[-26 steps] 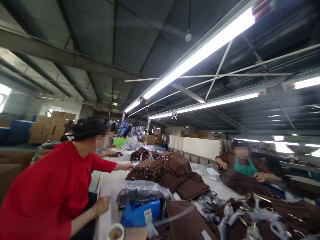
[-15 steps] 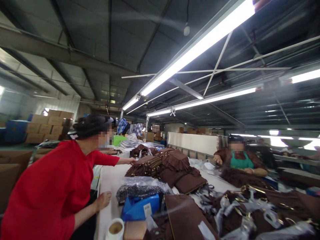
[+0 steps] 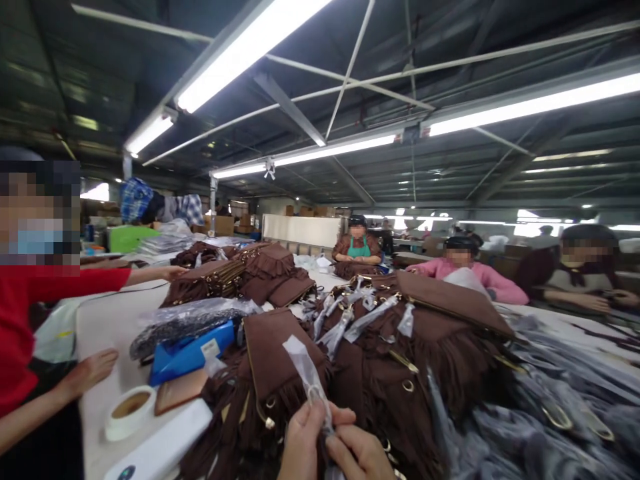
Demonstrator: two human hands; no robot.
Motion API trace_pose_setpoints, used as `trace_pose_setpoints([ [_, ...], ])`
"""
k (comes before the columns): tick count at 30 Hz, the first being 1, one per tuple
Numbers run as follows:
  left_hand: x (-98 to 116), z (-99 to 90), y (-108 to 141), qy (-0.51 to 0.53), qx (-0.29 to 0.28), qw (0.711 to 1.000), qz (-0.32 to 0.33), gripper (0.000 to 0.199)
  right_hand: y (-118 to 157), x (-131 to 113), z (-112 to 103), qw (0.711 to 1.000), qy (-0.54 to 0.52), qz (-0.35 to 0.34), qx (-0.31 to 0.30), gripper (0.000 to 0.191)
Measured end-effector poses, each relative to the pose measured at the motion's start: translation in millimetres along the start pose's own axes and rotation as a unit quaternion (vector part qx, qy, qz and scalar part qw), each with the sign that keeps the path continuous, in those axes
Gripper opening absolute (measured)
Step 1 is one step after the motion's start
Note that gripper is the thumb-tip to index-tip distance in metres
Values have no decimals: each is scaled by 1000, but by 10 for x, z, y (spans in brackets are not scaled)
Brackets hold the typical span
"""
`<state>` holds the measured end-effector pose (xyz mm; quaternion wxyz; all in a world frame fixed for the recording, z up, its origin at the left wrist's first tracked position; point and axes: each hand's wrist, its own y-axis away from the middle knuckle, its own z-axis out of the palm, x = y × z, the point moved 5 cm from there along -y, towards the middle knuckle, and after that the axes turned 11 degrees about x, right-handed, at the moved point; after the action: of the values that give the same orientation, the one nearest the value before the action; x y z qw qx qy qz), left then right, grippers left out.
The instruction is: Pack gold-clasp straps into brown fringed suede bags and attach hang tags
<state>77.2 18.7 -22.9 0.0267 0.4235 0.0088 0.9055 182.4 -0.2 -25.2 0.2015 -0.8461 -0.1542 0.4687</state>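
Observation:
At the bottom middle, my left hand (image 3: 303, 440) and my right hand (image 3: 360, 453) are close together. Both pinch a narrow clear plastic sleeve (image 3: 300, 360) with a gold metal ring or clasp inside, which looks like the end of a bag strap. The sleeve's loose end sticks up above my fingers. Just behind it lies a brown fringed bag (image 3: 280, 347) with a gold zip edge. More brown fringed bags (image 3: 450, 307) are heaped to the right, some with plastic-wrapped clasps.
Left on the table are a tape roll (image 3: 130, 413), a white phone-like object (image 3: 160, 443), a brown case (image 3: 181, 390) and a blue box (image 3: 193, 353). A person in red (image 3: 75, 283) reaches across at left. Plastic-wrapped straps (image 3: 540, 420) cover the right side. Several people sit beyond.
My view has swung to the right and down. Both my hands with the plastic sleeve have come into view, and more people appear at right. The person in red still reaches to the bags.

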Motion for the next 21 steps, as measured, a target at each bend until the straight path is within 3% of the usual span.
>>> trace_pose_setpoints([
  [5, -100, 42, 10, 7, -60, 997, -49, 57, -24, -46, -143, 998, -51, 36, 13, 47],
  [8, 56, 23, -38, 61, -36, 997, -29, 63, -57, -53, -143, 999, -31, 17, 15, 50],
  [11, 172, 13, -72, 58, -7, 998, 21, 48, -86, -73, -98, 999, -20, -13, 21, 52],
  [17, 36, 44, -11, -2, 6, 998, 57, 55, -100, -155, -104, 997, -34, -40, 59, 54],
  [21, 132, 1, 10, -57, 34, 995, 81, 57, -77, -289, -130, 986, 69, -118, 94, 49],
])
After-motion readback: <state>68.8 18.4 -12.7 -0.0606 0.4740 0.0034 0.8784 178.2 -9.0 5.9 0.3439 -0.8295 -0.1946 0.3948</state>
